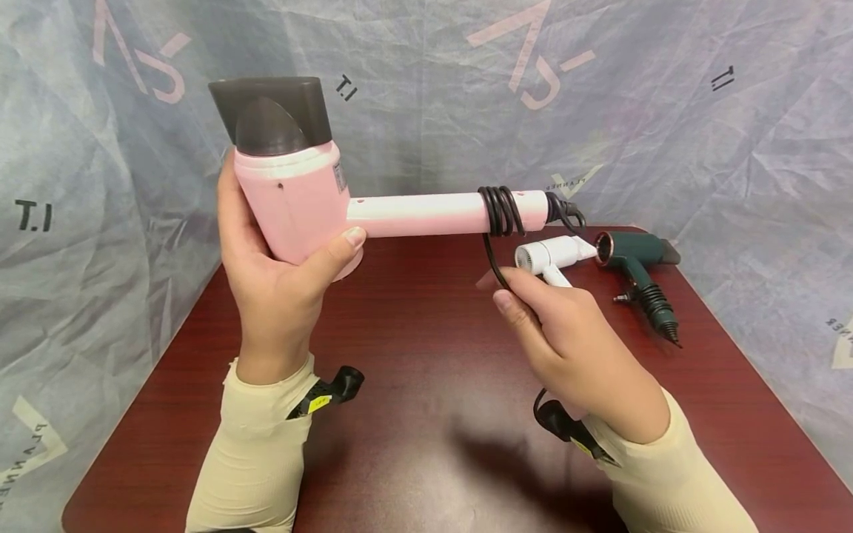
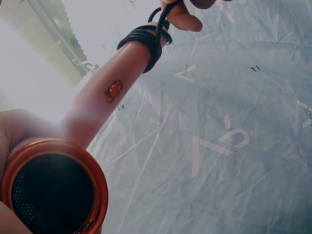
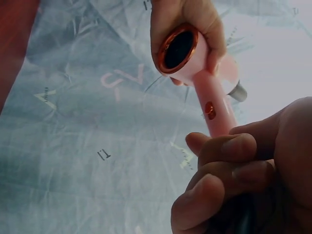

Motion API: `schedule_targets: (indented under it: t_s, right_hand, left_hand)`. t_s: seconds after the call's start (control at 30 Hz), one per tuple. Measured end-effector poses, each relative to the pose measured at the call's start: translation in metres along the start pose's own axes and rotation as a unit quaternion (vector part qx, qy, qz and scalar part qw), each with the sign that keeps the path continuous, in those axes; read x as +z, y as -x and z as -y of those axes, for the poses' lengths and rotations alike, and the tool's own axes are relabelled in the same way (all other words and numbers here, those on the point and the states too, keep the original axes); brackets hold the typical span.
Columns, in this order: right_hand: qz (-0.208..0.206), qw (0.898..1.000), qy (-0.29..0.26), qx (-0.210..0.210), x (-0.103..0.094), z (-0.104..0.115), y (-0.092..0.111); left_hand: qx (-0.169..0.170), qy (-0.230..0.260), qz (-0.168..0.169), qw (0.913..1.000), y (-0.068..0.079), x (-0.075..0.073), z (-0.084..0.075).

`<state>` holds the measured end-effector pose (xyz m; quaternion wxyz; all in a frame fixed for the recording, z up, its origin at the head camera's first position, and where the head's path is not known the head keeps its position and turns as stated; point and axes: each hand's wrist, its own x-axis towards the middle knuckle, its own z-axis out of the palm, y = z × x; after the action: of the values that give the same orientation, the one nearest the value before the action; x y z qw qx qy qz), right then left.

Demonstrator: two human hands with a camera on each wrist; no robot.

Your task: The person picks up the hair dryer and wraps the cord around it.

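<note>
A pink hair dryer (image 1: 293, 200) with a dark concentrator nozzle (image 1: 273, 115) is held up above the table, its handle (image 1: 420, 215) pointing right. My left hand (image 1: 273, 289) grips the body from below, thumb near the base of the handle. Black cord (image 1: 501, 210) is wound in several loops around the handle's end. Below those loops, my right hand (image 1: 573, 333) pinches the cord's running length between thumb and fingers. The left wrist view shows the round copper-rimmed intake (image 2: 53, 192) and a copper switch (image 2: 113, 91) on the handle.
On the dark red table (image 1: 413, 333), a white hair dryer (image 1: 556, 254) lies at the back right. Beside it rests a dark green hair dryer (image 1: 633, 255), its cord wrapped around the handle. Grey printed cloth (image 1: 413, 89) hangs behind and along both sides.
</note>
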<state>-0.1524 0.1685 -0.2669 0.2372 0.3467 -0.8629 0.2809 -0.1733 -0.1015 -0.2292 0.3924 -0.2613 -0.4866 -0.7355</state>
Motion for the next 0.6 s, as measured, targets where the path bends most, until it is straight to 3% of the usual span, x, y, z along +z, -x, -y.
schedule_targets:
  t_s: [0.6]
  right_hand:
    - [-0.010,1.000,-0.001,-0.020,-0.007,0.013,0.005]
  left_hand:
    - [0.028,0.007,-0.004,0.9996,-0.001,0.001,0.003]
